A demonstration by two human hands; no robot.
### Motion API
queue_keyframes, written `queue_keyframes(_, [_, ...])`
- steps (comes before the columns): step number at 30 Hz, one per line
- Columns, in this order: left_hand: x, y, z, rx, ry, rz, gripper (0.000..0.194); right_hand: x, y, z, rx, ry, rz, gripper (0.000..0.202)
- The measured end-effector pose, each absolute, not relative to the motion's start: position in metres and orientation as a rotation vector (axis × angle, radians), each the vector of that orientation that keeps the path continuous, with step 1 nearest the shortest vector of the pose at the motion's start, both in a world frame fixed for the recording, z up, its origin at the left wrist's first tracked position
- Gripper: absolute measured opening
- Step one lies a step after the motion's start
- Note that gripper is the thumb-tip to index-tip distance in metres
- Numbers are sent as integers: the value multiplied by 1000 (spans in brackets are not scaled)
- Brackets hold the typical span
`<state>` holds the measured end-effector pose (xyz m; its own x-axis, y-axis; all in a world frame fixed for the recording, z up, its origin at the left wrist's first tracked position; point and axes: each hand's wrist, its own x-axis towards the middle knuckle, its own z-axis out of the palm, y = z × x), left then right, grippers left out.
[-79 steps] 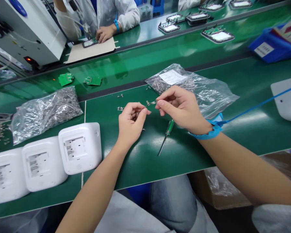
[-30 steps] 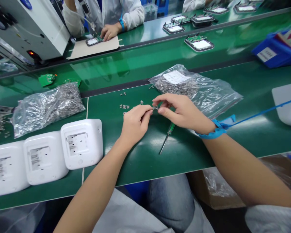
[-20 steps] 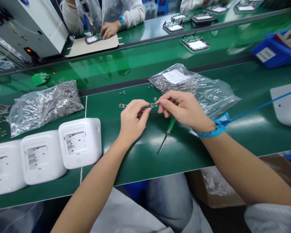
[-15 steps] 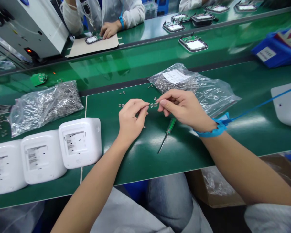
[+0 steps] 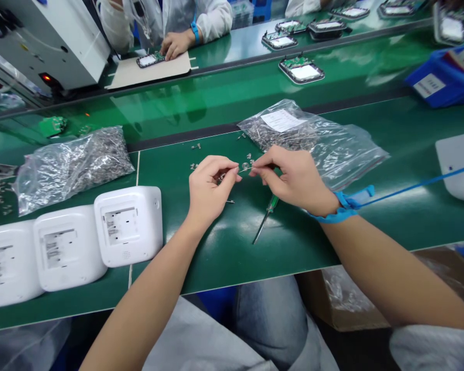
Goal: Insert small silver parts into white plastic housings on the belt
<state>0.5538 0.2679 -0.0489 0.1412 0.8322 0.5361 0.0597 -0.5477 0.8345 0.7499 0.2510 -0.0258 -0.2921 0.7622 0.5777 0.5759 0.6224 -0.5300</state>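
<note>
My left hand (image 5: 211, 183) and my right hand (image 5: 288, 175) meet over the bench, thumb and forefinger of each closed in a pinch. Between the fingertips spans a small wire spring contact (image 5: 245, 166), its coil showing in the gap. Another metal coil (image 5: 221, 176) shows inside the curl of my left hand. A few loose spring contacts (image 5: 196, 147) lie on the green bench beyond. Below my right hand rests a screwdriver (image 5: 266, 219) with a green handle, partly covered by the fingers. A blue wrist strap (image 5: 338, 208) circles my right wrist.
Three white plastic housings (image 5: 129, 226) stand at the left. Clear bags of metal parts lie behind them (image 5: 77, 167) and beyond my right hand (image 5: 290, 129). A device half with a green board (image 5: 302, 69) sits on the conveyor (image 5: 224, 105). Across it, a co-worker's hand (image 5: 177, 45) holds a similar unit.
My right hand has shifted slightly down and tilted, its fingers nearer my left. The spring contact between them has turned. The device half on the conveyor has moved left.
</note>
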Motion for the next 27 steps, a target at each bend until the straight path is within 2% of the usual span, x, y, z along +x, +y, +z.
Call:
queue_keyframes(4, [556,265,-51,1850,860,1466,5,745,250,-28,-1072,-1957,363,9])
queue_keyframes(10, [556,264,-52,1919,940,1492,3,741,249,-26,-1025,-1657,931,17])
queue_keyframes(13, [556,263,-54,1918,953,1474,4,738,249,-26,-1008,-1558,1098,21])
queue_keyframes(20, [561,258,-58,1841,960,1421,16,727,245,-32,-938,-1421,1110,30])
queue_keyframes(24, [561,260,-58,1890,937,1454,15,730,251,-34,-921,-1333,1106,31])
queue_keyframes(27, [558,264,-56,1850,993,1528,11,737,256,-35,-1035,-1410,947,25])
